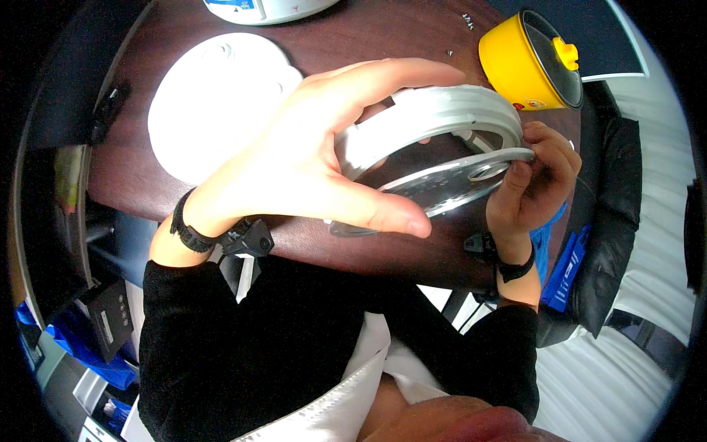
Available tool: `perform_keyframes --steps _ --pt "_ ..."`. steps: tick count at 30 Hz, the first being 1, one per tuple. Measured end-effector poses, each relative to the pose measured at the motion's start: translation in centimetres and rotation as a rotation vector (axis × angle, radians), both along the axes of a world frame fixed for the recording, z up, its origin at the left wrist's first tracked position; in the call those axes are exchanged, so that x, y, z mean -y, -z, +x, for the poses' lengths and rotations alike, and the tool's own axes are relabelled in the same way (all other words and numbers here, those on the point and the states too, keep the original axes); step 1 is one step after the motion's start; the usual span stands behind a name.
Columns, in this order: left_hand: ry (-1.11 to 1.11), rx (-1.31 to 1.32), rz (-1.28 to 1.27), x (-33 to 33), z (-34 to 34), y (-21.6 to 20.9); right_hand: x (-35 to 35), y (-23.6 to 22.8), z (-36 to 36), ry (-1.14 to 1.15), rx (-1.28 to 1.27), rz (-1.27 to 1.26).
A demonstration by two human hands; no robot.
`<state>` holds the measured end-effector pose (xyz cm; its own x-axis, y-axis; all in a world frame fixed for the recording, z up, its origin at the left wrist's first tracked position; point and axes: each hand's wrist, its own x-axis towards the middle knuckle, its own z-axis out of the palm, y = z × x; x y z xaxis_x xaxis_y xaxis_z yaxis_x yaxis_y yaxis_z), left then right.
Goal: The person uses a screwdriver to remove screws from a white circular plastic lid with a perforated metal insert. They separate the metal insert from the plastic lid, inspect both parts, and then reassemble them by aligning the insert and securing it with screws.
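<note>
Two hands on one assy, held up above the dark wood tabletop [346,44], not resting on it. Left hand [309,158] comes in from lower left, wrist bent, palm facing cam, fingers spread long over the top of the white plastic ring [449,110], thumb stretched out under the lower edge of the metal disc [442,183]. That's a wide span grip: ring + disc pinched btwn fingers and thumb. Right hand [534,177] comes up from lower right, forearm near vertical, fingers curled tight around the right rim where ring and disc meet; thumb pressed on the disc edge next to its round hole. Both hands closed on the part, neither one free.

Ring sits tilted, disc just below it, also tilted; gap btwn them open on the left side, closing toward the right hand. Can't tell if they're joined.

Black wrist straps w/ small black units on both wrists, black sleeves.

On the tabletop: white round lid [217,103] flat, upper left, well apart from the hands. Yellow pot [526,62] w/ glass lid upper right, near the ring's far edge, not touching. Few small screws [467,20] near the top edge.
</note>
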<state>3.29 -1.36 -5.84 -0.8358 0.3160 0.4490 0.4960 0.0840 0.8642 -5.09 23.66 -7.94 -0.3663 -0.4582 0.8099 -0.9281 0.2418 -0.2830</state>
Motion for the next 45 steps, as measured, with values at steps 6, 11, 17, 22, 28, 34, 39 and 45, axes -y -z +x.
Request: perform_keyframes --steps 6,11,17,22,28,34,39,45 --pt "-0.002 -0.112 -0.014 0.0 -0.3 0.3 -0.2 0.0 -0.1 0.003 0.003 0.028" --pt "-0.010 -0.121 -0.058 0.0 -0.1 0.0 0.2 0.4 -0.1 -0.031 0.059 -0.088" --pt "-0.007 -0.144 -0.048 -0.1 -0.2 0.4 0.0 0.4 -0.2 -0.015 0.057 -0.046" --pt "-0.022 -0.155 -0.059 -0.2 -0.3 0.3 0.2 0.4 0.0 -0.006 0.090 -0.067" --pt "-0.026 -0.113 -0.046 -0.3 -0.3 0.3 0.2 0.4 0.1 0.011 0.108 -0.060" --pt "-0.031 -0.069 -0.004 -0.5 -0.2 0.2 0.3 0.3 0.3 0.028 0.098 -0.044" --pt "-0.035 -0.042 -0.015 -0.7 -0.2 0.2 0.5 0.1 0.3 0.012 0.084 -0.051" --pt "-0.093 -0.063 0.074 -1.3 -0.6 0.5 0.7 0.3 -0.4 0.056 0.016 -0.088"
